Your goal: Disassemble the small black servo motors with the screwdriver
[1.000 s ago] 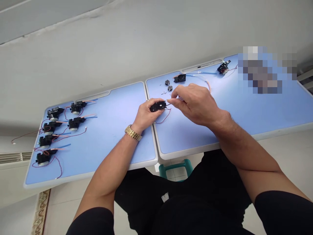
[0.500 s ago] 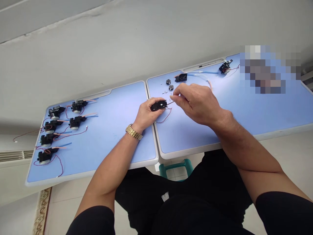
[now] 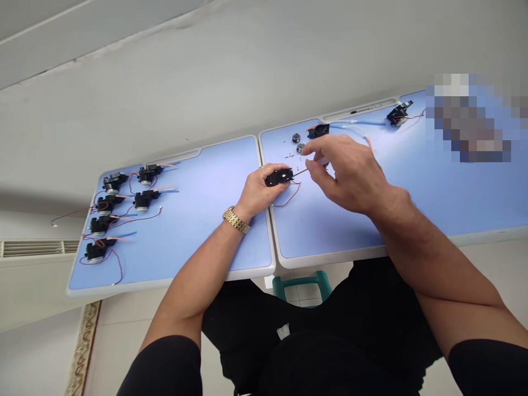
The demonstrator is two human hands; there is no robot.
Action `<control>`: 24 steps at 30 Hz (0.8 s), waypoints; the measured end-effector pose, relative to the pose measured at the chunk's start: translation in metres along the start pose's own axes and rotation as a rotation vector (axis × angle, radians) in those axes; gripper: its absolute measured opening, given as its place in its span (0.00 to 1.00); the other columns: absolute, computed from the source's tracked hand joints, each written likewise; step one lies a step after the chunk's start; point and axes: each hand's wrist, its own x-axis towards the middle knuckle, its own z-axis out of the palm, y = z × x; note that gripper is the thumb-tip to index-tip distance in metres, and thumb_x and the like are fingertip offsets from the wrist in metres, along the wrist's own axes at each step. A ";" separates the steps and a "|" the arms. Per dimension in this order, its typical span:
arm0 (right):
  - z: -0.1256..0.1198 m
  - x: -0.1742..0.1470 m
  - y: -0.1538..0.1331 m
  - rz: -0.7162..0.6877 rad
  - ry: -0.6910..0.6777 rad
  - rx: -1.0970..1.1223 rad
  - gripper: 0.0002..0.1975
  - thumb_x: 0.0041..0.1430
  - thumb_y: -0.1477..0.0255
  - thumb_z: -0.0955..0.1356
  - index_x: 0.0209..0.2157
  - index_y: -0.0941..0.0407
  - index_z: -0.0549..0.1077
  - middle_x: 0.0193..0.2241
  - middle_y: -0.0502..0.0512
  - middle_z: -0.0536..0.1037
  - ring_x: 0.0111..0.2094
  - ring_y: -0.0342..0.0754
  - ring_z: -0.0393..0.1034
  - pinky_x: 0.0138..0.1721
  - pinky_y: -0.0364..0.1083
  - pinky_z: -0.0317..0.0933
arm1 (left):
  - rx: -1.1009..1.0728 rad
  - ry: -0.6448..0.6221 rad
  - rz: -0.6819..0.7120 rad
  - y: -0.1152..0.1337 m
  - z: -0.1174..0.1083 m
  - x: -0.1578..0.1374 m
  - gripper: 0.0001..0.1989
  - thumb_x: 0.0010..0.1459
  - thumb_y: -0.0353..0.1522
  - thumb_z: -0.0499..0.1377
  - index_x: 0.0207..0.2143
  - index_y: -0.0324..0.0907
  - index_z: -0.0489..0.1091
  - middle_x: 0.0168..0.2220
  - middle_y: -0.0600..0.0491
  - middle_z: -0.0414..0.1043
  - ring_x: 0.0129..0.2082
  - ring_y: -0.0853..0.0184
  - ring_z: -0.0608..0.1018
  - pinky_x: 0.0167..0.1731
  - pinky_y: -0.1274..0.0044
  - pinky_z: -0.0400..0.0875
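Observation:
My left hand (image 3: pixel 260 192) is closed around a small black plastic housing (image 3: pixel 279 176) just above the seam between two blue tables. From the housing a thin red-and-dark wire (image 3: pixel 292 199) curls onto the right table. My right hand (image 3: pixel 346 173) grips a screwdriver (image 3: pixel 300 171); its thin shaft points left, with the tip at the housing's right end. Most of the handle is hidden by my fingers. Small screws (image 3: pixel 290 156) lie scattered beyond the shaft. Two round dark motor-like parts (image 3: pixel 296 137) sit farther back, beside another black housing (image 3: pixel 319 131) with tubes.
Several black motor units (image 3: pixel 104 224) with wires and tubes stand on the left table (image 3: pixel 198 231). At the back right is another black unit (image 3: pixel 399 114), near a pen (image 3: pixel 362 111) in the table's groove. A blurred patch covers the far right. Below stands a green stool (image 3: pixel 303 281).
The whole view has shifted, so the scene sits farther right. My right-hand fingers have loosened a little on the screwdriver and show more of its handle. My left hand keeps hold of the housing.

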 end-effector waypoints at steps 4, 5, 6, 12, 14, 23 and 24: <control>-0.001 0.000 -0.001 -0.055 -0.023 0.068 0.15 0.75 0.70 0.67 0.59 0.50 0.76 0.47 0.58 0.87 0.49 0.63 0.83 0.53 0.61 0.73 | -0.009 -0.001 -0.002 -0.002 0.001 0.001 0.17 0.63 0.28 0.72 0.54 0.46 0.86 0.53 0.50 0.89 0.54 0.60 0.88 0.62 0.65 0.81; 0.000 0.000 0.000 -0.040 -0.021 0.074 0.12 0.76 0.68 0.69 0.57 0.50 0.77 0.45 0.57 0.87 0.46 0.61 0.84 0.50 0.59 0.73 | -0.010 -0.004 0.003 -0.003 0.001 0.001 0.17 0.63 0.28 0.72 0.54 0.47 0.86 0.53 0.50 0.89 0.54 0.60 0.88 0.62 0.65 0.81; 0.000 0.000 0.001 -0.014 -0.018 0.070 0.10 0.76 0.65 0.70 0.54 0.51 0.77 0.41 0.56 0.87 0.42 0.60 0.83 0.46 0.57 0.73 | -0.010 -0.007 0.009 -0.003 0.001 0.001 0.17 0.62 0.27 0.72 0.53 0.47 0.86 0.53 0.50 0.89 0.53 0.60 0.88 0.62 0.65 0.81; -0.002 0.001 -0.003 -0.055 0.029 0.058 0.09 0.78 0.72 0.65 0.51 0.50 0.78 0.39 0.55 0.87 0.39 0.57 0.83 0.43 0.56 0.73 | -0.029 -0.010 0.011 -0.003 0.002 0.000 0.18 0.63 0.27 0.72 0.55 0.46 0.86 0.54 0.50 0.89 0.54 0.60 0.88 0.63 0.66 0.80; -0.004 0.000 -0.006 -0.074 -0.003 0.074 0.15 0.77 0.75 0.65 0.59 0.49 0.76 0.46 0.57 0.88 0.46 0.59 0.84 0.47 0.58 0.75 | -0.028 -0.009 0.002 -0.003 0.002 0.000 0.18 0.63 0.27 0.72 0.55 0.46 0.85 0.54 0.50 0.89 0.54 0.60 0.87 0.63 0.65 0.80; -0.002 0.001 -0.002 0.017 -0.008 0.044 0.09 0.83 0.66 0.65 0.50 0.47 0.78 0.36 0.55 0.86 0.38 0.59 0.82 0.41 0.58 0.72 | -0.017 -0.009 -0.005 -0.003 0.002 0.000 0.18 0.63 0.27 0.72 0.55 0.47 0.86 0.53 0.50 0.89 0.54 0.60 0.88 0.62 0.65 0.81; -0.004 0.001 -0.004 0.005 -0.019 0.040 0.10 0.82 0.69 0.64 0.52 0.46 0.77 0.39 0.56 0.87 0.42 0.60 0.83 0.44 0.60 0.73 | -0.021 -0.008 -0.005 -0.002 0.001 0.000 0.18 0.63 0.27 0.72 0.55 0.47 0.86 0.54 0.50 0.89 0.54 0.60 0.88 0.62 0.65 0.81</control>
